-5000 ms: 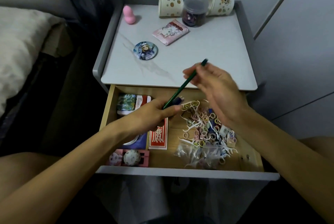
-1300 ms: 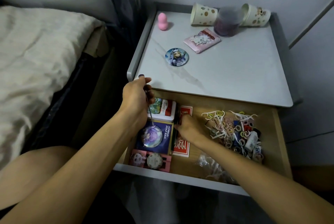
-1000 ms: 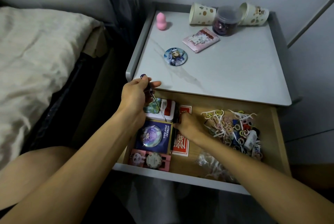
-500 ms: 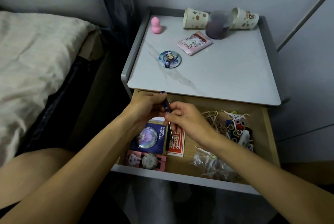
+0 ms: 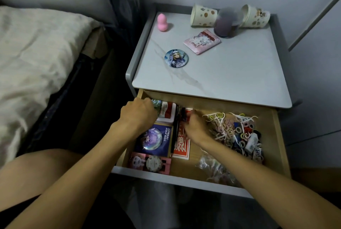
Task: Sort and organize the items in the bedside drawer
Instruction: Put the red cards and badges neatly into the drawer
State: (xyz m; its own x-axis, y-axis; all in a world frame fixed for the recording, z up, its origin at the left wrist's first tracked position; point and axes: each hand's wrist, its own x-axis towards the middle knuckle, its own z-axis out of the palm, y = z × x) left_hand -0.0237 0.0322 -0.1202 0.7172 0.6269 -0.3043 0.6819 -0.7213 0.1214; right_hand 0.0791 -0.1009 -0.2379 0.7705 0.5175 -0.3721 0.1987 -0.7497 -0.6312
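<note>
The bedside drawer [image 5: 177, 179] stands pulled out. At its back left lies a red and white tin [image 5: 167, 112], with my left hand [image 5: 138, 114] over its left end, fingers curled, nothing visible in them. My right hand [image 5: 195, 129] pinches a dark pen [image 5: 183, 115] low in the gap between the tin and a red card pack [image 5: 181, 147]. A blue card with a round badge [image 5: 155, 140] and a pink card [image 5: 149, 162] lie front left. A heap of hair ties and floss picks [image 5: 234, 132] fills the right side, a clear bag [image 5: 214, 169] in front.
On the nightstand top sit a pink sponge [image 5: 162, 22], a round badge [image 5: 176, 58], a pink packet [image 5: 202, 41], two tipped paper cups [image 5: 203, 15] and a dark jar [image 5: 227, 23]. A bed [image 5: 36, 53] is at the left, my knee below.
The pen passed from my left hand to my right in front of the drawer; my right hand has lowered it into the drawer beside the tin. My left hand moved back over the tin.
</note>
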